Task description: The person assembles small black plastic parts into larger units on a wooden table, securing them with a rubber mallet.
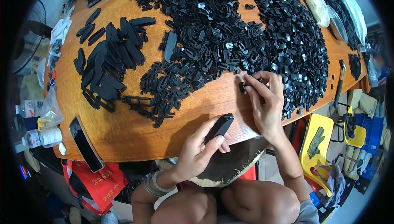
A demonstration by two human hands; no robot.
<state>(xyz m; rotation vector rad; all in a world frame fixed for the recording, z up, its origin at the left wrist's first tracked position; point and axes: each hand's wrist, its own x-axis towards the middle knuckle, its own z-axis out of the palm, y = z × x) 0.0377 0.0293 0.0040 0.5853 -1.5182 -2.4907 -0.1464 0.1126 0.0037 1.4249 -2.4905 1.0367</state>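
Note:
My left hand (196, 152) is closed round a long, rounded black plastic piece (223, 126) just above the table's near edge, its tip pointing up and to the right. The fingers of my right hand (269, 103) pinch a small black plastic part (243, 87) low over the table; its exact shape is partly hidden by the fingertips. Beyond that hand spreads a big heap of small black clips (197, 23), joining a second heap of small shiny black parts (297, 56) on the right. Similar long black pieces (111, 56) lie piled at the left.
A smartphone (85, 144) lies at the table's (139, 146) near left edge, beside plastic bottles (33, 138). A hammer (340, 82) rests at the right edge. Below are a yellow chair (318, 127) with a glove (316, 142) on it, and a red bag (96, 185).

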